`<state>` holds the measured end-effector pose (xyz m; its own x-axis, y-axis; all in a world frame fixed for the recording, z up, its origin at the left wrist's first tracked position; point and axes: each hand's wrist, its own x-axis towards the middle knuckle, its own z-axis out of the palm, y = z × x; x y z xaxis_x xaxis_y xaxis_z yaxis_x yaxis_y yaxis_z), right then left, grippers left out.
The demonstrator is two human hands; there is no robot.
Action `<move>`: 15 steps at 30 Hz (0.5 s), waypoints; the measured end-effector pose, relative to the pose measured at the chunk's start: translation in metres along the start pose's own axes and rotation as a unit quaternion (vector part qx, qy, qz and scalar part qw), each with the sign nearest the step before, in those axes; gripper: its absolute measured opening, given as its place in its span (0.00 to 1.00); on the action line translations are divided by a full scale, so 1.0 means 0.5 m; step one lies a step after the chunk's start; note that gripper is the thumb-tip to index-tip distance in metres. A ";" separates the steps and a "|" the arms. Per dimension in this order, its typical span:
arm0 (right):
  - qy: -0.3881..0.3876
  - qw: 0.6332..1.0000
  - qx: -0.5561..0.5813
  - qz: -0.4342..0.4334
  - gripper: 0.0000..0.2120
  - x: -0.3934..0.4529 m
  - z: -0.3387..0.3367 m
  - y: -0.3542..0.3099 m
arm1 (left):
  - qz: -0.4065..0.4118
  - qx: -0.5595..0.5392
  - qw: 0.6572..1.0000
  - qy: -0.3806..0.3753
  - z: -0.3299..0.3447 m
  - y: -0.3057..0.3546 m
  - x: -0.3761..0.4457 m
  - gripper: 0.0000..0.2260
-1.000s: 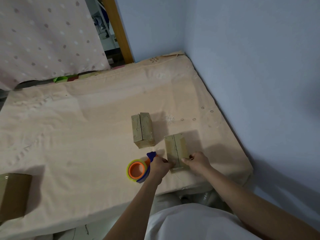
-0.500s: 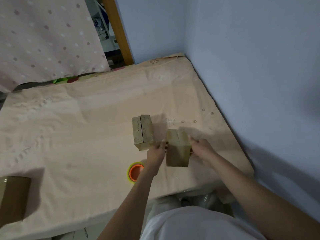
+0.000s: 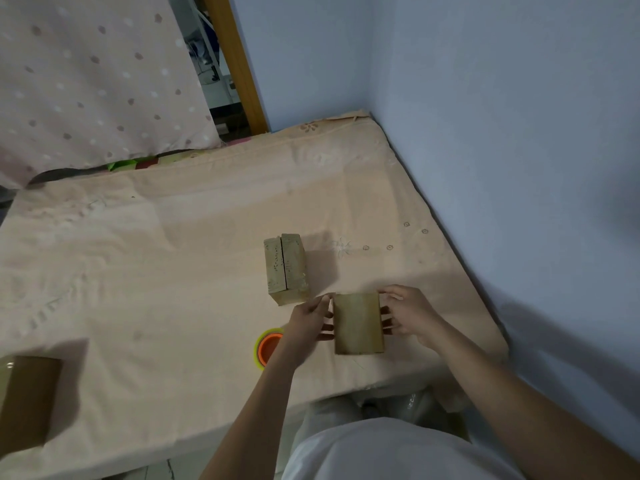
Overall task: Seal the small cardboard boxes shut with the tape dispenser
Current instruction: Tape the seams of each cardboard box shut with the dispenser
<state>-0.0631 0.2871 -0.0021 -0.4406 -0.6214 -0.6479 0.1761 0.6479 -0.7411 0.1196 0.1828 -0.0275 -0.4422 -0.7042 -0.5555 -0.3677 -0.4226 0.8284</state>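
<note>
A small cardboard box (image 3: 358,322) is held up between both hands above the near right part of the bed, a plain face turned toward me. My left hand (image 3: 310,320) grips its left side and my right hand (image 3: 405,313) grips its right side. A second small box (image 3: 285,268) lies on the sheet just beyond, its top flaps showing a seam. The tape dispenser (image 3: 266,348), with an orange core and yellow-green rim, lies on the sheet under my left wrist, partly hidden.
The beige sheet (image 3: 156,271) covers a mattress that meets a blue wall (image 3: 502,133) on the right. A larger cardboard box (image 3: 26,400) sits at the near left edge. A dotted curtain (image 3: 86,81) hangs at the back left.
Both hands lifted the near box off the sheet and turned it, so a plain face now points at me. My left hand let go of the tape dispenser, which stays on the sheet.
</note>
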 end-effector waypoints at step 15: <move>-0.052 0.998 0.032 0.007 0.12 0.020 -0.003 0.009 | -0.029 -0.074 0.996 -0.043 -0.011 -0.025 -0.005 0.12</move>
<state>-0.0681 0.2847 -0.0116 -0.3446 -0.6574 -0.6701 0.2385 0.6291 -0.7398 0.1298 0.1867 -0.0362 -0.4947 -0.6271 -0.6017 -0.2726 -0.5455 0.7926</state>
